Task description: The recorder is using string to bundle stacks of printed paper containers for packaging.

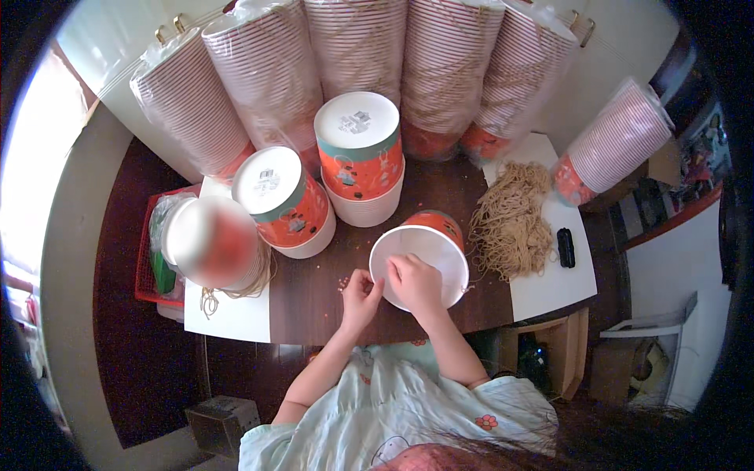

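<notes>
A paper bucket (452, 271), white inside with an orange printed outside, lies tilted on the table with its mouth toward me. My left hand (361, 300) is closed in a pinch at the left side of its rim. My right hand (416, 284) reaches over the mouth, its fingers curled together near the same side. What either hand pinches is too small to make out. A short bit of tan cord shows at the rim's right side. Beside the bucket, on the right, lies a loose heap of tan cord (514, 224).
Upside-down stacks of orange buckets (361, 169) stand left of centre, beside a shorter stack (294, 208) and a blurred one (216, 243). Tall plastic-wrapped bucket stacks (357, 55) line the back. A black object (565, 247) lies at right; a red basket (145, 267) stands left.
</notes>
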The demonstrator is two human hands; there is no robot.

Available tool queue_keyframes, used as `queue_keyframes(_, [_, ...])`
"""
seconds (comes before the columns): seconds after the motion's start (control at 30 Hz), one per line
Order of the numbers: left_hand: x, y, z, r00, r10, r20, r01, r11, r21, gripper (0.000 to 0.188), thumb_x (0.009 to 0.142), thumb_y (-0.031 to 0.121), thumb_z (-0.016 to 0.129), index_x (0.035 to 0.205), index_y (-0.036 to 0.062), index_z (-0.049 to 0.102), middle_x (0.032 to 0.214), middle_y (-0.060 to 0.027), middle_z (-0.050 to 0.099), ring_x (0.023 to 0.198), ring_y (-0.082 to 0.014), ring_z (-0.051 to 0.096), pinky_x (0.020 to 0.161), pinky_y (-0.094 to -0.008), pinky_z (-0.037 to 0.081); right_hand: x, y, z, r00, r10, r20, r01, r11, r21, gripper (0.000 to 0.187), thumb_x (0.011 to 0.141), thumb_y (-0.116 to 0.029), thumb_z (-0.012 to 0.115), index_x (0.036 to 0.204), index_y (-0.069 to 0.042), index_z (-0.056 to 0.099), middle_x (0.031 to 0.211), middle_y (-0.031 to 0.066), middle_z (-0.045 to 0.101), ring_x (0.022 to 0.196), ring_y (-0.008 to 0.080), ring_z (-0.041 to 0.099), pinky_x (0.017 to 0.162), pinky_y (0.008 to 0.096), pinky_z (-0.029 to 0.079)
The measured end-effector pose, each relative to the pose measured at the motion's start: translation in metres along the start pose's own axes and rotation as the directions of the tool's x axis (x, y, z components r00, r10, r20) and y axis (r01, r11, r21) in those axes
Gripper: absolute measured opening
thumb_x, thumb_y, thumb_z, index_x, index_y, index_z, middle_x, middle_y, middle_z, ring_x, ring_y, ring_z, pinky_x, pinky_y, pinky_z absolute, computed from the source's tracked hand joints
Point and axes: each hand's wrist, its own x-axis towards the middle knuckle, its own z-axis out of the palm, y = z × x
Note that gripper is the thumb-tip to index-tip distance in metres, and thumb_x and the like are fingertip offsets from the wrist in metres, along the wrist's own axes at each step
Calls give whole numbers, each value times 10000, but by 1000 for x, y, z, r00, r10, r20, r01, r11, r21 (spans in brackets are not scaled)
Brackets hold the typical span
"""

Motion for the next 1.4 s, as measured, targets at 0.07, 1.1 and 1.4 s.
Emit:
queue_keyframes(0.07, [-1, -1, 0, 1000, 6, 0, -6, 1000, -2, 146, 806, 81, 596, 805, 20, 464, 684, 23, 500, 613, -20, 443, 520, -174, 379, 0, -3, -3, 999, 22, 30, -23, 1000, 4, 84, 762, -171, 571, 786, -103, 613, 719, 72, 595, 615, 264, 591, 533, 353, 476])
queue_keyframes(1.1, [-7, -5, 3, 996, -66, 64, 68, 997, -38, 126, 808, 44, 579, 802, 42, 453, 716, 14, 491, 641, -46, 452, 567, -184, 387, 5, -4, -5, 999, 5, 38, -7, 999, 47, 153, 785, -202, 538, 693, -82, 562, 664, 98, 575, 567, 289, 586, 502, 397, 473])
queue_keyframes(1.4, [-8, -6, 4, 999, -32, 38, 32, 999, -19, 130, 797, 63, 596, 811, 26, 473, 705, 5, 526, 632, -41, 473, 555, -191, 408, 6, -5, -6, 999, 18, 47, -21, 998, 62, 167, 781, -201, 538, 671, -77, 560, 650, 96, 588, 564, 284, 587, 498, 392, 472])
